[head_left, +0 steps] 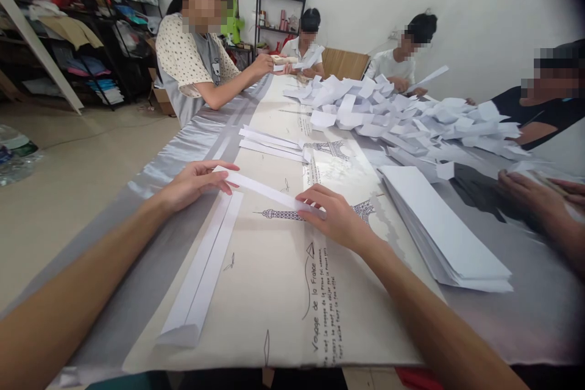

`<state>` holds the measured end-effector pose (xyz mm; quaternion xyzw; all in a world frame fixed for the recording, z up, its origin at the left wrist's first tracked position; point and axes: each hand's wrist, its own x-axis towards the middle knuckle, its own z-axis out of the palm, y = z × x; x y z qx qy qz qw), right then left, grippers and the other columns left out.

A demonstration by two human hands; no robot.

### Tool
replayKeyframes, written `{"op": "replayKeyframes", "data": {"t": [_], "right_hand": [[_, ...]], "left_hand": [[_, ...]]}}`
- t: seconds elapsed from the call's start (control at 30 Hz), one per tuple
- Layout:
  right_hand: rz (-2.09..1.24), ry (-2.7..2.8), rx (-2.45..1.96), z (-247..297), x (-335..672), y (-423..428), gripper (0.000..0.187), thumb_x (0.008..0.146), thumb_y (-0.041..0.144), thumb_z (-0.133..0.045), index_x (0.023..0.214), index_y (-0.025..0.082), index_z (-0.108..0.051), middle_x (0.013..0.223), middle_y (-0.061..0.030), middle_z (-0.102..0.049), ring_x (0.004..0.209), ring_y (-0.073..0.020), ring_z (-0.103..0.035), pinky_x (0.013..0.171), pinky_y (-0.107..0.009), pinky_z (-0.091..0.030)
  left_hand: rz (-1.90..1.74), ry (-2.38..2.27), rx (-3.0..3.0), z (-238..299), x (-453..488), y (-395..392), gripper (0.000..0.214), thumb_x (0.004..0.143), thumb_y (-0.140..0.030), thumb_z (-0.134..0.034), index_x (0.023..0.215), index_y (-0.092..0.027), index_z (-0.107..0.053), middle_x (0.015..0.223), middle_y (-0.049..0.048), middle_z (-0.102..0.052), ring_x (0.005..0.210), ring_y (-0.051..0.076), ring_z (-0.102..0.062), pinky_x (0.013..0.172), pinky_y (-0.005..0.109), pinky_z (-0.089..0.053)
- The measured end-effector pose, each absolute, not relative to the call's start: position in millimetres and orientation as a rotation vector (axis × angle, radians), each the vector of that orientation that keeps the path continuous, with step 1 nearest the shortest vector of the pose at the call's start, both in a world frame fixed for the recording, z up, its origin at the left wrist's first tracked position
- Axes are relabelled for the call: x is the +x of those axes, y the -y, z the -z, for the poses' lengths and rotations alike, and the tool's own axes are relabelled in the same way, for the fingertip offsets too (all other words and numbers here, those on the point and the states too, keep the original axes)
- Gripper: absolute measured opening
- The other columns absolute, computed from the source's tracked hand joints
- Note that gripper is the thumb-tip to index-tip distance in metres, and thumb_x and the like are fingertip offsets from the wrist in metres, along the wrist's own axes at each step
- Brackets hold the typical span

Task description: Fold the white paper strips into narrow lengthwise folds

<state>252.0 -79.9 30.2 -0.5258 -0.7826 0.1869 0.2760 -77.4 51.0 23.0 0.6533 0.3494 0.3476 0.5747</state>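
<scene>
A narrow folded strip of white paper (265,188) is stretched between my two hands above the tablecloth. My left hand (198,183) pinches its far left end between thumb and fingers. At its right end, my right hand (331,214) has thumb and fingers closed on the strip. Just below my left hand lies a longer folded paper piece (203,268) with a crease down its length. Beyond the held strip rest several flat folded strips (272,145). To the right of my right hand is a stack of folded white sheets (439,225).
A large heap of folded papers (365,106) covers the far right of the table. The printed tablecloth (256,317) shows towers and lettering. Several people sit or stand around the table, handling paper; one person's hands (525,189) are close at right. Cluttered shelves (91,42) stand at left.
</scene>
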Motion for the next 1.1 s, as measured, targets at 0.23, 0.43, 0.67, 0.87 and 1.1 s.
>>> {"op": "replayKeyframes", "data": {"t": [0.23, 0.43, 0.67, 0.87, 1.1], "right_hand": [[-0.589, 1.957, -1.413, -27, 257, 79, 0.018, 0.093, 0.03, -0.062, 0.11, 0.027, -0.067, 0.111, -0.0055, -0.062, 0.101, -0.0227, -0.065, 0.088, -0.043, -0.056], [-0.704, 1.859, -1.463, -35, 254, 82, 0.016, 0.095, 0.037, -0.06, 0.106, 0.026, -0.06, 0.106, -0.0058, -0.067, 0.085, -0.0211, -0.067, 0.071, -0.039, -0.055], [-1.503, 1.601, -1.224, -48, 244, 90, 0.019, 0.097, 0.04, -0.062, 0.102, 0.024, -0.053, 0.1, -0.0079, -0.076, 0.09, -0.0243, -0.075, 0.059, -0.031, -0.057], [-1.766, 1.498, -1.121, -45, 229, 95, 0.018, 0.094, 0.034, -0.068, 0.101, 0.024, -0.055, 0.103, -0.0052, -0.074, 0.098, -0.0227, -0.074, 0.082, -0.04, -0.059], [-1.662, 1.544, -1.093, -50, 217, 100, 0.016, 0.092, 0.035, -0.069, 0.1, 0.024, -0.062, 0.106, -0.0036, -0.073, 0.099, -0.0206, -0.071, 0.089, -0.04, -0.056]], "left_hand": [[-0.978, -0.808, 1.349, -21, -64, -45, 0.029, 0.074, -0.042, -0.086, 0.086, -0.016, -0.079, 0.092, 0.0111, -0.079, 0.075, 0.018, -0.072, 0.081, 0.029, -0.059], [-0.943, -0.779, 1.308, -23, -56, -38, 0.041, 0.077, -0.038, -0.085, 0.113, -0.02, -0.076, 0.091, 0.0093, -0.078, 0.074, 0.016, -0.071, 0.081, 0.027, -0.058], [-0.891, -0.739, 1.317, -20, -35, -24, 0.034, 0.08, -0.043, -0.082, 0.104, -0.019, -0.077, 0.099, 0.0084, -0.075, 0.079, 0.017, -0.069, 0.084, 0.031, -0.056], [-0.976, -0.763, 1.301, -22, -22, -12, 0.022, 0.076, -0.037, -0.084, 0.08, -0.017, -0.075, 0.082, 0.0037, -0.071, 0.069, 0.013, -0.059, 0.068, 0.026, -0.05], [-0.943, -0.773, 1.411, -31, -10, 10, 0.019, 0.079, -0.037, -0.08, 0.083, -0.019, -0.075, 0.078, 0.0029, -0.068, 0.057, 0.011, -0.05, 0.059, 0.027, -0.043]]}}
